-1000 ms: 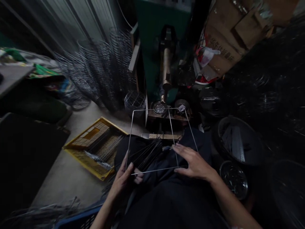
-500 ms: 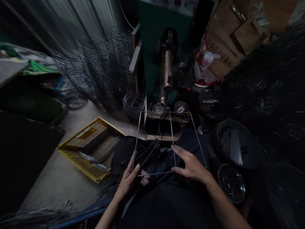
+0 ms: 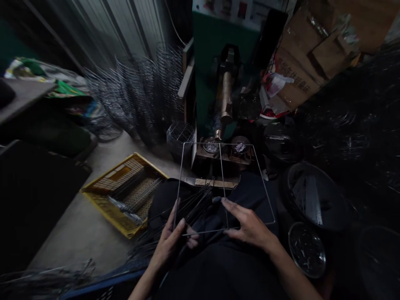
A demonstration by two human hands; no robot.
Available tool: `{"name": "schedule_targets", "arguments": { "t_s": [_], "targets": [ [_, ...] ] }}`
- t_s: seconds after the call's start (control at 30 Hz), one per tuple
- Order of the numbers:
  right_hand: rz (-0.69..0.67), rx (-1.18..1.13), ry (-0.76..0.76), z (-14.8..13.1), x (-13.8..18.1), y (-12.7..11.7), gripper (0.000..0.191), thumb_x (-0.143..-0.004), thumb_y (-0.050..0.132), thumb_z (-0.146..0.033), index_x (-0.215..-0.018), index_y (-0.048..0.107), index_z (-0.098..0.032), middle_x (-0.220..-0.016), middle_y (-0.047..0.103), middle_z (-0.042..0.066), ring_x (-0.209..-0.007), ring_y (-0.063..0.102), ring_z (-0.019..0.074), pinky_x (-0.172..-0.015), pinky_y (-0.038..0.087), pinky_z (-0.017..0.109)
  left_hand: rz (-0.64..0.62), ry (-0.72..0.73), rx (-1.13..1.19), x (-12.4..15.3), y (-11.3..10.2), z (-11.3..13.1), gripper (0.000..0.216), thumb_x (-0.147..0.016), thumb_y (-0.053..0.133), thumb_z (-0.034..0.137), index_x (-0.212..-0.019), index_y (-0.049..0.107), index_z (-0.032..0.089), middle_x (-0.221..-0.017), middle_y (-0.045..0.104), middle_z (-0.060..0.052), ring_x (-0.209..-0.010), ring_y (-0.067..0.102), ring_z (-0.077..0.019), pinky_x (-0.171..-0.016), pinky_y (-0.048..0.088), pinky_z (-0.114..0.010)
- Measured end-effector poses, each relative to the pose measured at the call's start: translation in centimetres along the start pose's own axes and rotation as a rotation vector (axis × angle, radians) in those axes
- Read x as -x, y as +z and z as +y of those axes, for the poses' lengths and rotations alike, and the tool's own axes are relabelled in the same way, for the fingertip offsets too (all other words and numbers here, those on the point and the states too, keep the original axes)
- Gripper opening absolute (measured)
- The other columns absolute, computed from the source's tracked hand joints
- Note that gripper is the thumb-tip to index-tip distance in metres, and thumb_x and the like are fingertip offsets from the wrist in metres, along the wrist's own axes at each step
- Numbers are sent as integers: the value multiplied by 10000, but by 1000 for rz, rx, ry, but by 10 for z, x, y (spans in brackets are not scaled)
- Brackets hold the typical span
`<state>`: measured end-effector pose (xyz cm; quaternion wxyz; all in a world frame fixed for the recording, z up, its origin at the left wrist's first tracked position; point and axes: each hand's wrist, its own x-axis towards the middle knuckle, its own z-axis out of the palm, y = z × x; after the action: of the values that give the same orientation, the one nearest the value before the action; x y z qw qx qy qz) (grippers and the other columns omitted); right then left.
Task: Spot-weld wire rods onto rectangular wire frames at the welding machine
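A rectangular wire frame [image 3: 222, 171] with one middle crossbar is held over my lap, its far side near the machine's small shelf. My left hand [image 3: 171, 237] is closed round the frame's near left corner. My right hand [image 3: 251, 225] pinches the middle crossbar near the frame's near side, with thumb and forefinger on the wire. Below the frame, a bundle of thin dark metal rods [image 3: 198, 204] lies across my lap.
Ahead stands a green machine [image 3: 206, 96] with a copper-coloured arm [image 3: 226, 93] above dishes of small parts. A yellow crate [image 3: 109, 212] holding wires sits at left, stacked wire rings [image 3: 134, 87] behind it. At right are a black tub [image 3: 331, 196], a round bowl [image 3: 306, 250] and cardboard [image 3: 293, 83].
The camera view has turned slightly, so the surroundings sit a little further right and lower. Both hands keep hold of the wire frame, which has barely moved.
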<state>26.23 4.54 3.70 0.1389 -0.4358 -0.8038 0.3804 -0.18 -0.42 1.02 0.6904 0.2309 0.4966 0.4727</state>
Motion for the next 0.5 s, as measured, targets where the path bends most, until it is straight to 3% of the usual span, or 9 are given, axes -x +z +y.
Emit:
{"name": "schedule_targets", "arguments": {
  "t_s": [0.5],
  "targets": [
    [11,-42,-8,-9,6,-10,998,-724,760,-81,-1550,251,-316,-1562,363,16,-1419,367,210,-1180,324,353,-24,38,38,8,7,0,927,-914,593,419,-1568,-45,260,-654,694,-44,-499,646,-200,-498,522,-282]
  ]
}}
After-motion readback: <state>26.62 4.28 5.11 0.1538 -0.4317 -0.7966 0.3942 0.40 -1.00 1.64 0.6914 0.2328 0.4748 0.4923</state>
